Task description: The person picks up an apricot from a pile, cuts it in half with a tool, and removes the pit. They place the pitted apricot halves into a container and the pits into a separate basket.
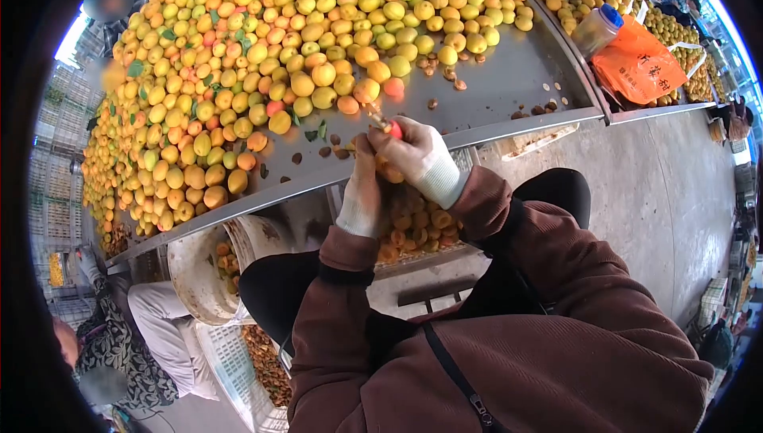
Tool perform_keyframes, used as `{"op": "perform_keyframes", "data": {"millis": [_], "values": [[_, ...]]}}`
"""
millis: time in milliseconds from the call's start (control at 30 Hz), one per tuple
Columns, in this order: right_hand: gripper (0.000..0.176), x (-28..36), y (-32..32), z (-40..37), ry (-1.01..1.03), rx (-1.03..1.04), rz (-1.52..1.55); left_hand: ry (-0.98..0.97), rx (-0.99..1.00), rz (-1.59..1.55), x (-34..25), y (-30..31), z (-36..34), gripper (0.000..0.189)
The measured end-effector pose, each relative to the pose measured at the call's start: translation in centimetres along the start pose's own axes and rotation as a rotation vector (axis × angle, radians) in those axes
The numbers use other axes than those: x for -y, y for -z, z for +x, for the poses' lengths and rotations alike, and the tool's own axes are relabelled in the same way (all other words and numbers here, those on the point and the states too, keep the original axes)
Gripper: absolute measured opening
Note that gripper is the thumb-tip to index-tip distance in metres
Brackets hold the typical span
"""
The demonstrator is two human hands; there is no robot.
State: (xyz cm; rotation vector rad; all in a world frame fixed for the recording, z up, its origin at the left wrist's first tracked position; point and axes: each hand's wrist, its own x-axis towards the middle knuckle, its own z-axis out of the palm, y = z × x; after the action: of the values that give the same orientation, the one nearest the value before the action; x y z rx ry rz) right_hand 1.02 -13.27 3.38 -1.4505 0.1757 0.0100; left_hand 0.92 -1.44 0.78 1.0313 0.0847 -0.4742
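My right hand (pixel 416 151), in a pale glove with a white cuff, is closed around a small pitting tool with a red handle (pixel 393 129). Its narrow metal tip points up toward the fruit pile. Close beside it, my left hand (pixel 360 186) has its fingers curled, and an orange apricot (pixel 388 170) shows between the two hands, partly hidden by them. Both hands are just past the near edge of the metal table (pixel 501 87). Beneath them, a crate of apricot halves (pixel 417 226) sits over my lap.
A large heap of apricots (pixel 262 59) covers much of the table, with loose pits (pixel 433 104) along its edge. An orange bag (pixel 636 63) and a blue-lidded jar (pixel 598 29) stand at right. A white bucket (pixel 195 270) and a seated person (pixel 131 330) are at left.
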Motion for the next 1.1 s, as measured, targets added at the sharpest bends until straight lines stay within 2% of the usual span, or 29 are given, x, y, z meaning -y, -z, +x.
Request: {"op": "perform_keyframes", "data": {"millis": [67,200,267,300,333,400,433,533,600,733,767,800,833,867,900,933,1000,1067,1100], "values": [[0.027,1.4,0.3,-0.2,0.027,0.088,-0.275,0.038,-0.008,0.034,-1.8,-1.3,-1.4,0.058],[0.025,2.2,0.8,0.4,0.189,0.100,-0.488,-0.003,0.004,-0.009,-1.2,-0.9,-0.2,0.059],[0.021,2.3,0.4,1.0,0.356,-0.130,-0.010,0.030,0.002,-0.003,-2.1,-1.3,-0.6,0.057],[0.016,3.4,1.2,1.6,0.103,-0.171,0.096,0.040,-0.013,-0.051,-2.2,-1.6,-0.5,0.059],[0.017,4.1,1.5,1.5,0.120,-0.194,0.343,0.032,-0.013,-0.061,-2.2,-1.4,-0.3,0.059],[0.018,4.8,2.1,1.4,0.207,-0.007,0.579,0.141,-0.008,-0.046,-1.6,-1.0,0.1,0.060],[0.018,5.0,2.0,1.3,0.206,-0.008,0.575,0.142,-0.007,-0.050,-1.3,-1.1,0.2,0.060],[0.017,5.3,0.8,0.5,0.288,-0.003,0.524,0.186,-0.061,-0.032,-0.7,-1.4,0.4,0.062],[0.040,5.9,0.0,-0.2,0.343,-0.089,0.211,0.160,0.047,-0.067,-0.5,-1.6,0.3,0.061],[0.026,5.3,-0.5,-0.2,0.338,-0.031,0.218,0.199,-0.087,-0.188,-0.6,-2.6,0.5,0.061],[0.007,4.3,0.3,0.0,0.306,-0.015,0.058,0.219,-0.038,-0.162,-0.6,-2.0,0.4,0.061],[0.007,4.5,0.0,-0.2,0.306,-0.012,0.056,0.241,0.011,-0.134,-0.3,-1.5,0.5,0.060],[0.009,4.8,-0.5,-0.5,0.539,-0.023,-0.133,0.240,0.010,-0.136,1.5,-0.4,1.5,0.060],[0.015,5.0,-0.7,-0.7,0.770,-0.034,-0.323,0.036,0.037,-0.038,4.3,1.2,3.2,0.053],[0.012,5.1,-0.2,-0.8,0.682,0.099,-0.327,-0.169,0.063,0.061,5.8,2.2,4.1,0.047],[0.012,4.7,0.0,-0.6,0.683,0.102,-0.328,-0.171,0.061,0.059,5.8,2.3,4.1,0.047],[0.012,3.9,0.1,0.1,0.810,0.340,-0.398,-0.129,0.041,0.048,5.6,2.4,4.4,0.052],[0.012,3.6,-0.6,-0.2,0.854,0.329,-0.425,-0.086,0.022,0.037,5.3,2.5,4.8,0.058],[0.012,3.9,-1.3,-0.6,0.783,0.150,-0.358,-0.064,0.011,0.030,5.2,2.5,4.9,0.061]]}}
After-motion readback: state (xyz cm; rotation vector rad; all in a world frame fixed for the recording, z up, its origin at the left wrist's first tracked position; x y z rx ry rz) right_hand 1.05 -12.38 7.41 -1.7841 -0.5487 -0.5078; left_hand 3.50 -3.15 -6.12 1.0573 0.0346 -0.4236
